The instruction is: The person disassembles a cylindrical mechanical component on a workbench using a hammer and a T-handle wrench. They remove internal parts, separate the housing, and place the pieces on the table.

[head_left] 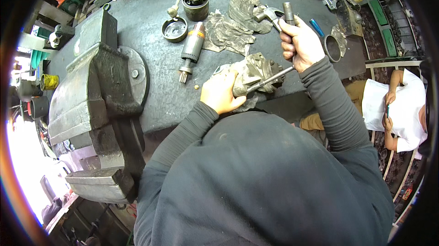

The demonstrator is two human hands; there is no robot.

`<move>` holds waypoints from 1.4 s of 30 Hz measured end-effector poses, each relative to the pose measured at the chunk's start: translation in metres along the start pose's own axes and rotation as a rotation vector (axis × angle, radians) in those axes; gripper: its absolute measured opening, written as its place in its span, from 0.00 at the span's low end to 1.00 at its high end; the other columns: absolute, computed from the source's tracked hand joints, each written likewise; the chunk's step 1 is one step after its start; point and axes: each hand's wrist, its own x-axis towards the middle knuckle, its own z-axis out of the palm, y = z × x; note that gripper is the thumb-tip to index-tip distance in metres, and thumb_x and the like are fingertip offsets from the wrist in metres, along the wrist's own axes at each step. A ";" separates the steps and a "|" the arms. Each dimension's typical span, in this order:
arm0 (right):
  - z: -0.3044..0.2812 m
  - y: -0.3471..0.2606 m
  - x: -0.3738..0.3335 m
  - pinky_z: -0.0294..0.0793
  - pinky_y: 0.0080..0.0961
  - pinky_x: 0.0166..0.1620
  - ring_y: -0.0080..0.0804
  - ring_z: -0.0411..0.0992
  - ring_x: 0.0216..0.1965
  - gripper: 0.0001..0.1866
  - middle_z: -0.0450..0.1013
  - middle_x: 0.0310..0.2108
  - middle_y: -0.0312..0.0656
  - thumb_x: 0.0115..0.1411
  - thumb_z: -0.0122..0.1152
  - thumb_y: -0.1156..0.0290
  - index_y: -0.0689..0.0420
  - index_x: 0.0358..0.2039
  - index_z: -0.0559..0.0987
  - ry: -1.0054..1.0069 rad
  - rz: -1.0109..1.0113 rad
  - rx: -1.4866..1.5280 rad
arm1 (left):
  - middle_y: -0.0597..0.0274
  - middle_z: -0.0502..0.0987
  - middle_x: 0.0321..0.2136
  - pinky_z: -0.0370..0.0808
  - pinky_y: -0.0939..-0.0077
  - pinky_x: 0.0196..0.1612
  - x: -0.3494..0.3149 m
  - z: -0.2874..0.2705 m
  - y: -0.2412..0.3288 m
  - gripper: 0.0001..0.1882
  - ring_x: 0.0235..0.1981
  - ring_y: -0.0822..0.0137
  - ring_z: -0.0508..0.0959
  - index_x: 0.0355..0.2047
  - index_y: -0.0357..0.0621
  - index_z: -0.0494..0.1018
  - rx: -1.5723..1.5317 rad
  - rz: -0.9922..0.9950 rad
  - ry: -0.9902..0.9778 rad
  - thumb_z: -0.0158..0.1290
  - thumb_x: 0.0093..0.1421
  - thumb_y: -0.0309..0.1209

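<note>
My left hand (220,91) grips the near left side of a grimy cast-metal housing (259,70), which lies on the workbench with bolts at its right end. In my right hand (302,44) is an L-shaped socket wrench (277,76), the fingers wrapped round its upright arm. A thick cylindrical end sticks up above that fist; the other arm slants down left across the housing towards my left fingers. Where its tip sits is partly hidden. A claw hammer (273,16) lies just left of my right hand. Right of the wrist stands a metal ring (332,48).
A motor armature (194,44), a round end cap (174,29) and a cylindrical motor casing (196,8) are left of dirty rags (240,12). A blue cylinder (316,27) lies at right. A big bench vise (100,76) fills the left. Another person (388,108) is at right.
</note>
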 end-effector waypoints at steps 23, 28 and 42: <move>-0.004 0.024 -0.036 0.52 0.12 0.20 0.13 0.52 0.18 0.14 0.60 0.26 0.32 0.60 0.56 0.78 0.57 0.44 0.64 0.092 -0.229 0.080 | 0.59 0.74 0.31 0.76 0.65 0.36 0.001 -0.009 0.003 0.37 0.30 0.58 0.78 0.43 0.43 0.73 0.062 -0.002 -0.054 0.68 0.34 0.50; -0.015 0.038 -0.034 0.64 0.17 0.43 0.21 0.62 0.38 0.29 0.63 0.40 0.36 0.50 0.60 0.88 0.60 0.53 0.65 0.169 -0.204 0.055 | 0.58 0.74 0.28 0.76 0.65 0.34 0.005 -0.007 0.000 0.35 0.29 0.58 0.78 0.40 0.40 0.73 0.024 0.025 0.017 0.68 0.35 0.49; -0.017 0.039 -0.037 0.63 0.15 0.39 0.22 0.61 0.35 0.29 0.61 0.39 0.36 0.49 0.58 0.90 0.61 0.52 0.65 0.169 -0.244 0.042 | 0.60 0.73 0.29 0.76 0.66 0.33 0.007 -0.009 0.002 0.33 0.29 0.59 0.78 0.41 0.42 0.74 0.007 0.019 -0.038 0.68 0.35 0.47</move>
